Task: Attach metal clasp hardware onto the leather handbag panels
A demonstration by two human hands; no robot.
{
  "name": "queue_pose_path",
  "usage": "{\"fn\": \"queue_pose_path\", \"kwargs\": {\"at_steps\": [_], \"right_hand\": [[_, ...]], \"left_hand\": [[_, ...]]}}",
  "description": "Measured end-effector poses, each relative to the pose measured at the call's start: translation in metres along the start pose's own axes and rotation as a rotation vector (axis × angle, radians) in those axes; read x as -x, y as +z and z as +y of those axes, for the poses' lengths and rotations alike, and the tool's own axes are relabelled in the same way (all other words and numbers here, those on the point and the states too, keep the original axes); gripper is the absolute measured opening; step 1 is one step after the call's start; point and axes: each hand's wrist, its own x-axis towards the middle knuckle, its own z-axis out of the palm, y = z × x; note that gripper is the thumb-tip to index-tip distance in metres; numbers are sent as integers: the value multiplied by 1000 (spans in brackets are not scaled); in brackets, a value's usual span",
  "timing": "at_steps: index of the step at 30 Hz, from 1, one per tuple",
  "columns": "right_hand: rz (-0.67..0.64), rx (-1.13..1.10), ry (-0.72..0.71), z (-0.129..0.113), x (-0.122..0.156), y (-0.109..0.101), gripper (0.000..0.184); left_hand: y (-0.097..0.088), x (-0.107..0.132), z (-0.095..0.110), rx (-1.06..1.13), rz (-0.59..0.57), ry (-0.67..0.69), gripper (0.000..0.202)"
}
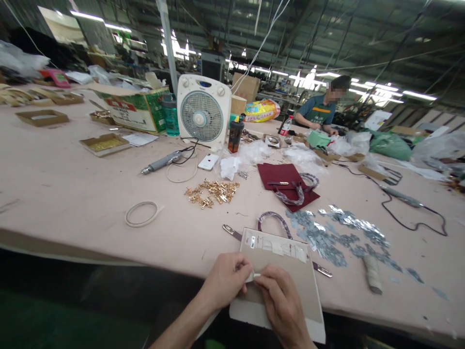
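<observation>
My left hand point(228, 278) and my right hand point(279, 295) are close together, both closed on a small white strip point(253, 277), perhaps tape. Beneath them lies a flat beige bag panel point(298, 288) that overhangs the table's front edge. Pale strips point(279, 248) are stuck along the panel's far end. A dark red wrapped handle point(274, 218) loops out beyond it, and straps with gold metal ends point(322, 269) stick out at both sides. To the left, a roll of narrow tape point(141, 214) lies flat on the table.
Gold fittings point(214, 192) lie piled beyond the panel, near a dark red bag piece point(286, 182). Thin metal plates point(327, 237) spread to the right, beside a wrapped cylinder point(372, 274). An electric screwdriver point(162, 162), phone point(208, 162) and fan point(203, 111) stand farther back. A co-worker point(321, 109) sits across.
</observation>
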Motion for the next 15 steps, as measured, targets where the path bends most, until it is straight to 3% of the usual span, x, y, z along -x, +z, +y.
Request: {"fn": "queue_pose_path", "kwargs": {"at_steps": [10, 12, 15], "right_hand": [[-62, -142, -66, -10, 19, -8, 24], [-54, -217, -13, -11, 24, -12, 20], [-37, -344, 214, -8, 22, -19, 12]], "left_hand": [[-2, 1, 10, 7, 49, -40, 26], [-2, 0, 7, 12, 67, -36, 28], [-2, -1, 2, 36, 62, -31, 29]]}}
